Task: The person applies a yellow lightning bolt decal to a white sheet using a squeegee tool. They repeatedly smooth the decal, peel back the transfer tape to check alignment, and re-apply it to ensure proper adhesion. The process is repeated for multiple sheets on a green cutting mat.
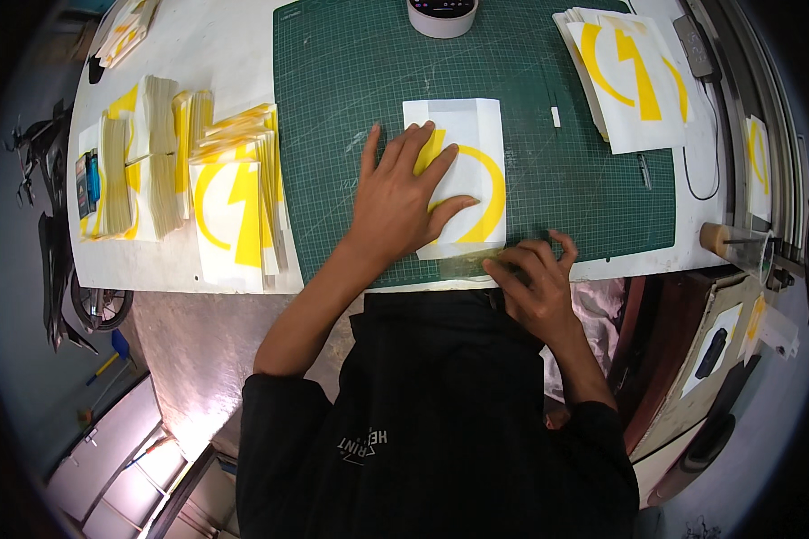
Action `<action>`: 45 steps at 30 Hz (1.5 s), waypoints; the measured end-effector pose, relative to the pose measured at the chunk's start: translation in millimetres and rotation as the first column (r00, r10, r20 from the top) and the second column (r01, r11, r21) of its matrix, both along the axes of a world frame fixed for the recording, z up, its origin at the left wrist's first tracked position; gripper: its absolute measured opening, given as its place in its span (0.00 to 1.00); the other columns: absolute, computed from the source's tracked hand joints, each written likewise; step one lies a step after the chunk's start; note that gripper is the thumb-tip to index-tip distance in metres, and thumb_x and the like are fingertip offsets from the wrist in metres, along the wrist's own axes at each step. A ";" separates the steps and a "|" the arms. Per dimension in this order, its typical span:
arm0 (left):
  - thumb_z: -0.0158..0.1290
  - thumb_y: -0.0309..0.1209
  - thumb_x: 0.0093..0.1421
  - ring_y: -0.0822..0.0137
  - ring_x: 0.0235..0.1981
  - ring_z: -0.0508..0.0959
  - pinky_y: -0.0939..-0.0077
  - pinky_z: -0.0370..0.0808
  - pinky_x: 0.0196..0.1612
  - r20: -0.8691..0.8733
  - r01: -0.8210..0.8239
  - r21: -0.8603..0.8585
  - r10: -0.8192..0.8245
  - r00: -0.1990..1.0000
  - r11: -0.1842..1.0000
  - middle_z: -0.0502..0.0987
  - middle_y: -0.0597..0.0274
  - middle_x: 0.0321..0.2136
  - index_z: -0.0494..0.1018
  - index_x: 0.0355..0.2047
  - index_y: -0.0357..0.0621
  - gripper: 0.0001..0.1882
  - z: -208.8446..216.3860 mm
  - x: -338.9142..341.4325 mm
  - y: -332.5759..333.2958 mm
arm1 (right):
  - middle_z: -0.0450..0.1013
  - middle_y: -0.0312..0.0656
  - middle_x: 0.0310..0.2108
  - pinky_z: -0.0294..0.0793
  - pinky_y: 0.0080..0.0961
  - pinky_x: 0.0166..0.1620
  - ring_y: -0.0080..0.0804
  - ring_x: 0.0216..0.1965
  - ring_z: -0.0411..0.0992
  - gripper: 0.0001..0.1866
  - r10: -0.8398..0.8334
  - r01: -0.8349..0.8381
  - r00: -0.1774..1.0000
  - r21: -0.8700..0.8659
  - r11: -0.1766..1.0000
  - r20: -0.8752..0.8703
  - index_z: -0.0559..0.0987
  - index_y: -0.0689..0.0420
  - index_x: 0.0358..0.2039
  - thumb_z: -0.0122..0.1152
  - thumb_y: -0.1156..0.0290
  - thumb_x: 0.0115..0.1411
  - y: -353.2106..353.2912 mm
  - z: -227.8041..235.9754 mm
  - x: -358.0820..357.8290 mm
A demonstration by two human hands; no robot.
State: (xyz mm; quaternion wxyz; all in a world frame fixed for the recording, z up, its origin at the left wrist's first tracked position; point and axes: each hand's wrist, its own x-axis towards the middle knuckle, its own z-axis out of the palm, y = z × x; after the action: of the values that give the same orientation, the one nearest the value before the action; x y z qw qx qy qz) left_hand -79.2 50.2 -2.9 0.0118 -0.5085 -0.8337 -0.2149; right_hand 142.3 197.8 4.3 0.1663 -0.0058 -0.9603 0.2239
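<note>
A white paper piece with a yellow printed figure lies on the green cutting mat, close to the table's front edge. My left hand is flat on it with fingers spread, covering part of the yellow print. Along its lower edge runs a narrow see-through strip, which looks like clear tape. My right hand is bent at the strip's right end, with thumb and forefinger closed there and the other fingers raised.
Stacks of similar yellow-printed paper pieces stand on the left of the table. Another pile lies at the mat's right edge, near a blade-like tool. A round white device sits at the back; a clear cup is at the right edge.
</note>
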 end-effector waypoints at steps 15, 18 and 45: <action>0.59 0.50 0.68 0.49 0.76 0.59 0.33 0.44 0.77 0.135 0.155 -0.074 -0.144 0.980 0.985 0.60 0.51 0.75 0.74 0.68 0.64 0.29 8.8 -17.0 -23.2 | 0.78 0.32 0.38 0.60 0.53 0.63 0.32 0.41 0.76 0.22 0.022 -0.018 0.997 0.062 0.998 -0.073 0.87 0.51 0.45 0.76 0.77 0.46 -1.1 1.3 -19.1; 0.58 0.51 0.68 0.47 0.77 0.58 0.33 0.42 0.77 0.147 0.168 -0.095 -0.154 0.977 0.981 0.58 0.50 0.76 0.73 0.69 0.65 0.29 4.0 -18.8 -24.0 | 0.77 0.33 0.36 0.62 0.49 0.61 0.32 0.39 0.75 0.18 -0.008 0.009 0.998 0.017 1.000 -0.065 0.87 0.52 0.46 0.77 0.73 0.53 10.3 6.3 -34.8; 0.50 0.65 0.68 0.43 0.79 0.50 0.30 0.35 0.77 0.027 0.050 -0.184 -0.046 0.999 0.982 0.53 0.47 0.78 0.67 0.73 0.63 0.38 17.0 17.9 -22.3 | 0.78 0.37 0.39 0.63 0.37 0.53 0.35 0.41 0.75 0.17 -0.429 0.431 0.899 0.004 0.903 -0.087 0.84 0.55 0.51 0.73 0.70 0.61 90.4 -21.4 -34.2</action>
State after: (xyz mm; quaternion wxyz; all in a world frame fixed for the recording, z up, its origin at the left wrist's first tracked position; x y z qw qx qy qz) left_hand -61.3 28.0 14.1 -0.0499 -0.5249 -0.8377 -0.1424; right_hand 108.1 288.2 -17.1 0.2518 -0.2061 -0.9300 0.1708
